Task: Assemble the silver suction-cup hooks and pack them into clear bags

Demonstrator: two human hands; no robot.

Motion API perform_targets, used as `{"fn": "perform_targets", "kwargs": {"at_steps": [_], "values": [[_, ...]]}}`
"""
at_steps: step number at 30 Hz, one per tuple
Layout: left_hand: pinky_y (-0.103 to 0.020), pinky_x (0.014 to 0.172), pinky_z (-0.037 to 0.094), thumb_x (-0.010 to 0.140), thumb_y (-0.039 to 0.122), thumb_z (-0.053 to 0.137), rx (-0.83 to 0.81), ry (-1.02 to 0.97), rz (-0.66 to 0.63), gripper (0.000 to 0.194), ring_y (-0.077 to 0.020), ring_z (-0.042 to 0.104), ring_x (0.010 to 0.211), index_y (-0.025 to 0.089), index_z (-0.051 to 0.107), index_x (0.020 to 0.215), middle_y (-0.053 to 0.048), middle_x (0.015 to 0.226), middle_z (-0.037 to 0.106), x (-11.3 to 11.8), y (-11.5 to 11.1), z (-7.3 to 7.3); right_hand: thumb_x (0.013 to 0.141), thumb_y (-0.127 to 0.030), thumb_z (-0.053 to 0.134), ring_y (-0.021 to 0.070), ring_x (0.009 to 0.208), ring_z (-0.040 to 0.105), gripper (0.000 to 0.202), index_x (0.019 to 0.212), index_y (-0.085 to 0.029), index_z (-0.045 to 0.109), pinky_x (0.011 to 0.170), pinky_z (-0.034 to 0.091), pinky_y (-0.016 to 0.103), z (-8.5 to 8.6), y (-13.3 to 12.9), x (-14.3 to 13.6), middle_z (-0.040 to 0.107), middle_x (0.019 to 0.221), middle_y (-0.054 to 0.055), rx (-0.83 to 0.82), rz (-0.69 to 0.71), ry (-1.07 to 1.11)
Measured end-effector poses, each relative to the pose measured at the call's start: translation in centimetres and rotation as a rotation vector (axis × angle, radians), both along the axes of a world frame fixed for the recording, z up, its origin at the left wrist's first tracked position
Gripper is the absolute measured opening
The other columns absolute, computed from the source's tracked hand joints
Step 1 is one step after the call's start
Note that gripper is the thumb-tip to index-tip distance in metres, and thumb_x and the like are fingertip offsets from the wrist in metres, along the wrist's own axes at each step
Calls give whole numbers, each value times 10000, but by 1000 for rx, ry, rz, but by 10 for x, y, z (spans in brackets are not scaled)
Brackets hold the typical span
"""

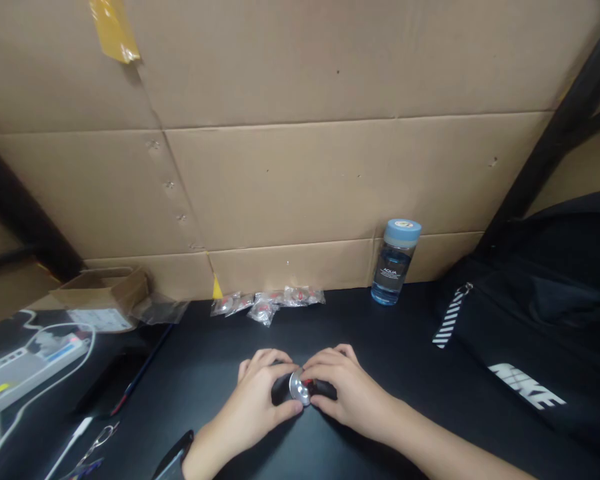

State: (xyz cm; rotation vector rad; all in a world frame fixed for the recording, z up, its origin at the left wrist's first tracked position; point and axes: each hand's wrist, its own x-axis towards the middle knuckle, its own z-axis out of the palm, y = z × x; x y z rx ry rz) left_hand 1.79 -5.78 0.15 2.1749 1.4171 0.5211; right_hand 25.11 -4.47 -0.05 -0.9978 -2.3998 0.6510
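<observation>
Wristband point(174, 457), dark, sits on the person's left wrist at the near edge of view. Left hand point(264, 392) and right hand point(347, 381) are closed, thumbs and fingers pinching a silver rounded piece point(300, 388) between them, just above or on the tabletop point(200, 373); contact with the surface cannot be told. Black parts show on both sides of the silver, with a red patch toward the right hand. Surface: black, smooth, faintly reflective near the hands.

Near left: key ring point(103, 437) and white cable plug point(81, 428). Beyond them, a flat dark item point(115, 377) lies beside a white power strip point(43, 367) crossed by white cable. Right side: black backpack point(535, 333), white NIKE lettering, striped zipper pull point(450, 320).

Far edge: clear packets point(265, 308) with red marks lie in a loose cluster; to their right, a blue-capped bottle point(394, 263), labelled AQUA, holds liquid and stands near the wall. Far left: open cardboard box point(105, 297).

Background: creased cardboard wall point(280, 180) with small holes, yellow tape point(115, 33) high at left, small yellow tab point(217, 288) low. Dark slanting bars flank the wall on both sides.
</observation>
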Motion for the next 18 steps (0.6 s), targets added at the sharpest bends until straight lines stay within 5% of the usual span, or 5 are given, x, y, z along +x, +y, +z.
{"fn": "perform_targets", "kwargs": {"at_steps": [11,18], "values": [[-481,1014,330,606,448,953,-23,34,63,561,-365,531,1255,351,746,1118,-56,1280,677,1,2,5,811,-178,839,224,1111,639,324,1082,-322,734,985,280,410,4,-1,0,765,1160,-9,-28,11,21],[-485,991,321,596,420,969,-39,59,115,416,-355,567,1216,358,812,976,-29,1220,714,0,6,9,810,-184,846,218,1157,630,342,1092,-338,727,988,253,400,2,0,1,757,1182,-33,-40,23,12]]}}
